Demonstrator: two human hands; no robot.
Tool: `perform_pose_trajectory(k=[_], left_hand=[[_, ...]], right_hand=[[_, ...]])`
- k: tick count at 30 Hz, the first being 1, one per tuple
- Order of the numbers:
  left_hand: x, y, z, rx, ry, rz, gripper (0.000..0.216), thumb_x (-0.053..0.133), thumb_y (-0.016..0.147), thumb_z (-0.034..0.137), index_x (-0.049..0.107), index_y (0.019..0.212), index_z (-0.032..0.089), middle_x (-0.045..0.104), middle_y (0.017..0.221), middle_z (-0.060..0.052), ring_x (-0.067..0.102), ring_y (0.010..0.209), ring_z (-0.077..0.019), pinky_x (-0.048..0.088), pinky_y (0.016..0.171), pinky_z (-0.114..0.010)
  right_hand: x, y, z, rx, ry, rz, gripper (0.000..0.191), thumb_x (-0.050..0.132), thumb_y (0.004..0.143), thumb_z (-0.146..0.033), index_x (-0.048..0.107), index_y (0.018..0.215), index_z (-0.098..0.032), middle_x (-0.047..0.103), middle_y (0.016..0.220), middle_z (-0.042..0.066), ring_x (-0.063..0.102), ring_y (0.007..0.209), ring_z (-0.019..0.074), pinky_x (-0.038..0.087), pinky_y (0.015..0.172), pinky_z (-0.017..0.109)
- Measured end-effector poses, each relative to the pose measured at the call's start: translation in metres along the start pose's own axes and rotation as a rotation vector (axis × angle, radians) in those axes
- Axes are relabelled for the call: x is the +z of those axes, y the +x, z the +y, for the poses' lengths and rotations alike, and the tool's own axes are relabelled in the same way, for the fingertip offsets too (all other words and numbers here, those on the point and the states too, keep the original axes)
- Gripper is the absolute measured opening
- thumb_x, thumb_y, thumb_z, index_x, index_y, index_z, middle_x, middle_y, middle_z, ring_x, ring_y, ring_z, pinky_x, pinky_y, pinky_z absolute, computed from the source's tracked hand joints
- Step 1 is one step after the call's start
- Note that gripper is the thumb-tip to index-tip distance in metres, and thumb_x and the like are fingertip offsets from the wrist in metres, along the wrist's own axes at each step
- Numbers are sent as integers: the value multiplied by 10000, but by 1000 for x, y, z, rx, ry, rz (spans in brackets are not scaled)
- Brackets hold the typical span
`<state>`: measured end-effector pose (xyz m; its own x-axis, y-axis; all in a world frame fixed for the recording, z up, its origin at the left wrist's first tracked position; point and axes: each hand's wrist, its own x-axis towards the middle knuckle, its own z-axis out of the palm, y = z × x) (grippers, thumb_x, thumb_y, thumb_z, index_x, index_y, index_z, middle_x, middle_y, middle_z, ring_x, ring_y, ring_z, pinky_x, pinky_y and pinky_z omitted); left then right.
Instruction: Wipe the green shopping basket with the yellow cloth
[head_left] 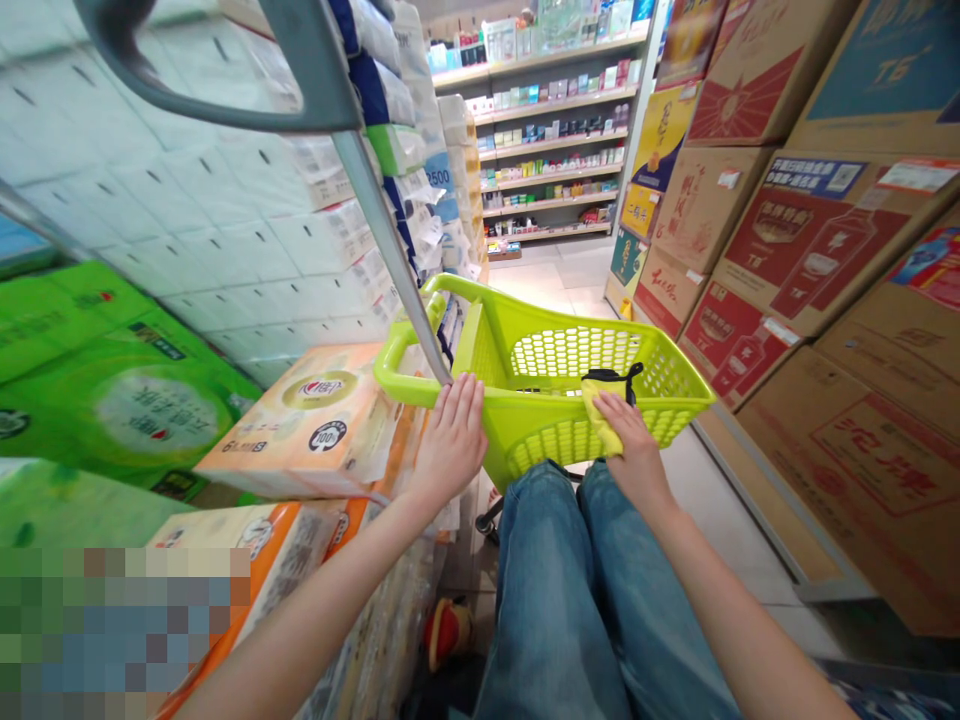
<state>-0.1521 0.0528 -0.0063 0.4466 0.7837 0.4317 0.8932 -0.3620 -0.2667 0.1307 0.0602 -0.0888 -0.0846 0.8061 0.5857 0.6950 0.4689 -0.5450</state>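
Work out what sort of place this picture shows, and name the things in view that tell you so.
Most likely a shop, perhaps a supermarket aisle: there is a yellow-green shopping basket, shelves lined with small packaged goods, and printed cardboard boxes stacked along the right side.

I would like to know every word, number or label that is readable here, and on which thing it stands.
"100%", "6", "S": orange pack
"2500": white pack
"T6": blue-printed carton, red-printed carton
"二锅头": yellow box
"沱牌": brown carton, lower right
The rest, including labels on shelf goods, is too small, stylised or blurred.
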Motion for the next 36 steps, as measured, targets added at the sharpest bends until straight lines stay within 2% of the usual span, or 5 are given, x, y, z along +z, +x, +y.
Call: perform_pose_trajectory(k=[6, 14, 18, 26, 36], left_hand=[[0, 0, 1, -11, -17, -5, 652, 411, 887, 200, 288, 1490, -15, 318, 1575, -201, 197, 1501, -288, 166, 1243, -466], [5, -2, -1, 3, -38, 36, 652, 407, 890, 209, 284, 1491, -13, 336, 1565, -208, 199, 1500, -293, 190, 1232, -477], [8, -3, -4, 20, -64, 62, 665, 413, 890, 213, 262, 1500, -3, 345, 1558, -216, 199, 1499, -294, 208, 1223, -491], [2, -1, 0, 0, -41, 16, 647, 414, 881, 187, 295, 1484, -15, 324, 1571, -209, 201, 1499, -294, 186, 1234, -475], [1, -1, 0, -3, -22, 11, 648, 405, 891, 190, 278, 1492, -18, 319, 1573, -204, 197, 1500, -290, 181, 1240, -472]], right_hand=[[11, 2, -13, 133, -83, 86, 783, 430, 630, -10, 508, 1389, -187, 506, 1471, 100, 405, 1407, 255, 269, 1186, 551], [56, 45, -123, 72, 57, -43, 751, 442, 606, -20, 559, 1340, -131, 557, 1422, 118, 469, 1357, 252, 281, 1193, 496], [66, 56, -151, 22, 123, -85, 758, 459, 616, -15, 532, 1365, -111, 529, 1443, 140, 442, 1375, 259, 243, 1204, 503], [46, 39, -108, -104, 104, -108, 828, 430, 618, -4, 489, 1415, -217, 498, 1482, 55, 414, 1403, 207, 271, 1194, 470], [4, 7, -16, -19, -63, -20, 818, 427, 628, -2, 495, 1407, -241, 513, 1470, 56, 431, 1395, 229, 299, 1178, 519]])
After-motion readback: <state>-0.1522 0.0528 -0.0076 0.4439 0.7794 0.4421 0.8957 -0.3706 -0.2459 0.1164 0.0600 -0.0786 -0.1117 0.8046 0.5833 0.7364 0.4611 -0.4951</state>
